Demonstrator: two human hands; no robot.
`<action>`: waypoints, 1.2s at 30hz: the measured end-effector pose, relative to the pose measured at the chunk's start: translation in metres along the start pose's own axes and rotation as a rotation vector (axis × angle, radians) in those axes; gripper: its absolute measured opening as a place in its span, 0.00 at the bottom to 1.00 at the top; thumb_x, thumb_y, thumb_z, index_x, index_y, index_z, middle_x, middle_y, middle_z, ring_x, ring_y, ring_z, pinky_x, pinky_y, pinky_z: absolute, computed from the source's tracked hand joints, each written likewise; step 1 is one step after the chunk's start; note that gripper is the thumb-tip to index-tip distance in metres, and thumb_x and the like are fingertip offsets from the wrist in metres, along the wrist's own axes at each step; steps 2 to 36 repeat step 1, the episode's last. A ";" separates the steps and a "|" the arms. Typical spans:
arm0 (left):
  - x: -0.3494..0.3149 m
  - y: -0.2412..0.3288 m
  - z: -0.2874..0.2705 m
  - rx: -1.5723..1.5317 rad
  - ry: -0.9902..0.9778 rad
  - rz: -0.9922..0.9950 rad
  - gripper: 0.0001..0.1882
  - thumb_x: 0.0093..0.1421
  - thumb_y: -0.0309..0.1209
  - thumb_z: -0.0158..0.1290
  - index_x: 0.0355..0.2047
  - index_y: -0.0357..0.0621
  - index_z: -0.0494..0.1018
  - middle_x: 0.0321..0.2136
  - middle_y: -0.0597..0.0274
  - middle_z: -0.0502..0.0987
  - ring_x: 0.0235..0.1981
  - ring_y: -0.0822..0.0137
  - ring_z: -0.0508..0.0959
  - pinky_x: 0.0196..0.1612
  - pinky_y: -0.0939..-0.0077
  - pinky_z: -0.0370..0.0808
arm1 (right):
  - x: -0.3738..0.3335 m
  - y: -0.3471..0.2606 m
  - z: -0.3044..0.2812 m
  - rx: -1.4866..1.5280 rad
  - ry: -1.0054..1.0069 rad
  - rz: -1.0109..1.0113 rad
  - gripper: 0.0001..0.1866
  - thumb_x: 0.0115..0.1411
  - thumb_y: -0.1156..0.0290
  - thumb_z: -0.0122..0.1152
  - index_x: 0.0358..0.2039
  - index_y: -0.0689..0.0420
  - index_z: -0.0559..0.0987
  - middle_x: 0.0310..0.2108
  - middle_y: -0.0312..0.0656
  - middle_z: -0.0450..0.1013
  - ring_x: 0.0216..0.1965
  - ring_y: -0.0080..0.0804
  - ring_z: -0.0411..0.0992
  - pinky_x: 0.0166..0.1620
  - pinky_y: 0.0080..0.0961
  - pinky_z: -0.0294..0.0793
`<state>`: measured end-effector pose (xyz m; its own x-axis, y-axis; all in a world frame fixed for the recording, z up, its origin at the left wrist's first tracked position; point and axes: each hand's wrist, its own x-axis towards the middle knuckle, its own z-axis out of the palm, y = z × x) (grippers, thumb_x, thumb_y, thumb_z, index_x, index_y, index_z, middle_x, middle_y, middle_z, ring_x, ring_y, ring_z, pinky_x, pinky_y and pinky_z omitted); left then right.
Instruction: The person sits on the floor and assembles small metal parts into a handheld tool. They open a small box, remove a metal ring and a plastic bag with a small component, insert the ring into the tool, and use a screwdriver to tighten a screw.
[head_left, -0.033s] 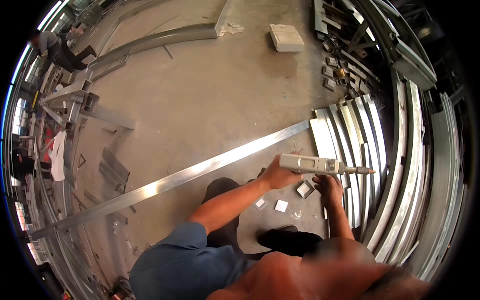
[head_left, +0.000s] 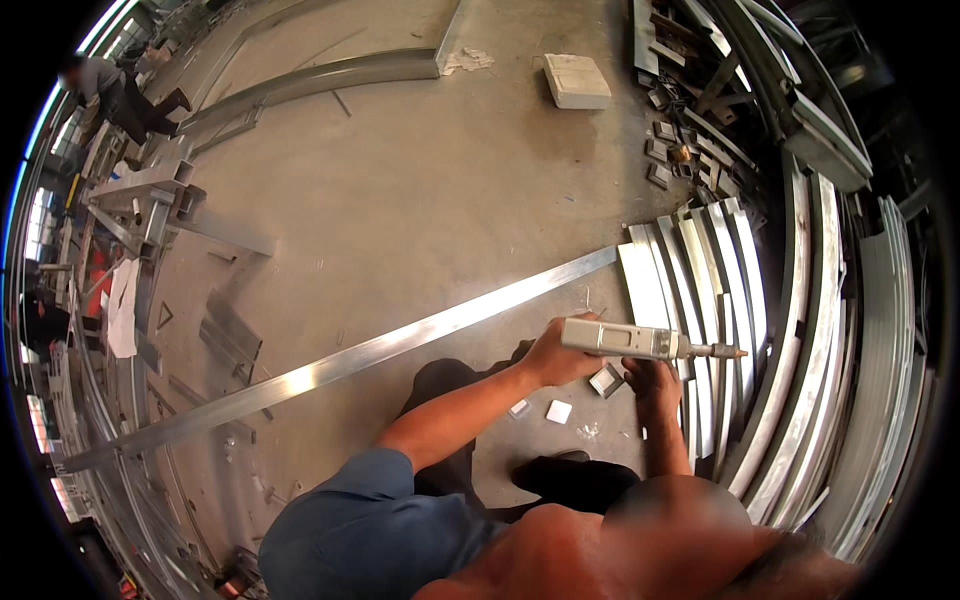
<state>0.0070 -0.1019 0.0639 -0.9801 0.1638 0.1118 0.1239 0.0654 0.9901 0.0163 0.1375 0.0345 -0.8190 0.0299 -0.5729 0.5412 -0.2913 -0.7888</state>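
A long beige power tool (head_left: 620, 339) with a copper-coloured tip lies level above the floor, pointing right. I cannot tell its exact kind. My left hand (head_left: 556, 352) is closed round its rear part, the fingers partly hidden beneath the body. Under the tool's front half is my right hand (head_left: 655, 385), with bent fingers partly covered by the tool; whether it grips anything is hidden. A square metal piece (head_left: 606, 380) appears just left of the right hand's fingertips. The tool's tip appears over a row of silver metal profiles (head_left: 700, 300).
A long metal bar (head_left: 400, 340) stretches from the left rack to the profiles. Long channels (head_left: 800, 350) are stacked at right. On the floor are a white square (head_left: 559, 411), a pale block (head_left: 577, 82) and scrap pieces (head_left: 690, 150). Another person (head_left: 120, 100) is far left.
My right hand has shifted slightly down and left beneath the tool, its fingers now closer to the square metal piece. My left hand stays on the tool.
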 end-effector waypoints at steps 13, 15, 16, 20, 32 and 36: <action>-0.002 0.026 0.001 -0.006 -0.001 0.024 0.18 0.49 0.28 0.65 0.42 0.41 0.78 0.36 0.56 0.82 0.38 0.60 0.82 0.43 0.65 0.77 | -0.014 -0.011 0.004 0.133 0.044 0.008 0.20 0.67 0.63 0.53 0.52 0.65 0.73 0.50 0.54 0.75 0.50 0.46 0.77 0.51 0.41 0.79; -0.002 0.026 0.001 -0.006 -0.001 0.024 0.18 0.49 0.28 0.65 0.42 0.41 0.78 0.36 0.56 0.82 0.38 0.60 0.82 0.43 0.65 0.77 | -0.014 -0.011 0.004 0.133 0.044 0.008 0.20 0.67 0.63 0.53 0.52 0.65 0.73 0.50 0.54 0.75 0.50 0.46 0.77 0.51 0.41 0.79; -0.002 0.026 0.001 -0.006 -0.001 0.024 0.18 0.49 0.28 0.65 0.42 0.41 0.78 0.36 0.56 0.82 0.38 0.60 0.82 0.43 0.65 0.77 | -0.014 -0.011 0.004 0.133 0.044 0.008 0.20 0.67 0.63 0.53 0.52 0.65 0.73 0.50 0.54 0.75 0.50 0.46 0.77 0.51 0.41 0.79; -0.002 0.026 0.001 -0.006 -0.001 0.024 0.18 0.49 0.28 0.65 0.42 0.41 0.78 0.36 0.56 0.82 0.38 0.60 0.82 0.43 0.65 0.77 | -0.014 -0.011 0.004 0.133 0.044 0.008 0.20 0.67 0.63 0.53 0.52 0.65 0.73 0.50 0.54 0.75 0.50 0.46 0.77 0.51 0.41 0.79; -0.002 0.026 0.001 -0.006 -0.001 0.024 0.18 0.49 0.28 0.65 0.42 0.41 0.78 0.36 0.56 0.82 0.38 0.60 0.82 0.43 0.65 0.77 | -0.014 -0.011 0.004 0.133 0.044 0.008 0.20 0.67 0.63 0.53 0.52 0.65 0.73 0.50 0.54 0.75 0.50 0.46 0.77 0.51 0.41 0.79; -0.002 0.026 0.001 -0.006 -0.001 0.024 0.18 0.49 0.28 0.65 0.42 0.41 0.78 0.36 0.56 0.82 0.38 0.60 0.82 0.43 0.65 0.77 | -0.014 -0.011 0.004 0.133 0.044 0.008 0.20 0.67 0.63 0.53 0.52 0.65 0.73 0.50 0.54 0.75 0.50 0.46 0.77 0.51 0.41 0.79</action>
